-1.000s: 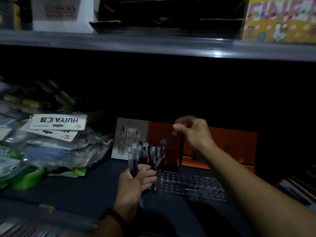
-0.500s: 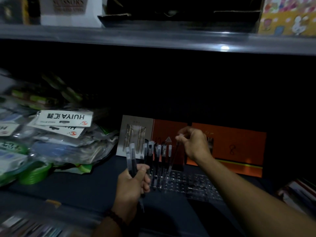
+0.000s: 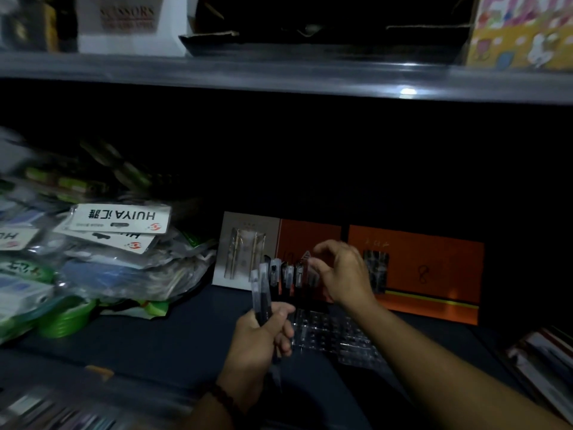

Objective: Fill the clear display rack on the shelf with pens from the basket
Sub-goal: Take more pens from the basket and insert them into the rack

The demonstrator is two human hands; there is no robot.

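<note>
A clear display rack [image 3: 336, 335] with rows of holes lies on the dark shelf. Several pens [image 3: 286, 274] stand upright in its back left part. My left hand [image 3: 263, 333] grips two pens [image 3: 260, 290] upright just left of the rack. My right hand [image 3: 341, 274] hovers over the standing pens, thumb and curled fingertips pinching the top of the rightmost pen [image 3: 307, 268]. The light is dim and the pen bodies are hard to make out. No basket can be made out; the lower left corner is only a blur.
Orange boxes [image 3: 415, 274] and a grey carded pack [image 3: 245, 246] lean behind the rack. A heap of bagged goods [image 3: 114, 243] and green rolls [image 3: 65, 318] fill the left. Books [image 3: 545, 361] lie at the right. The upper shelf edge [image 3: 279, 76] hangs overhead.
My right hand came down from high above the rack, lowering one pen into it beside the others. My left hand stayed put with its pens.
</note>
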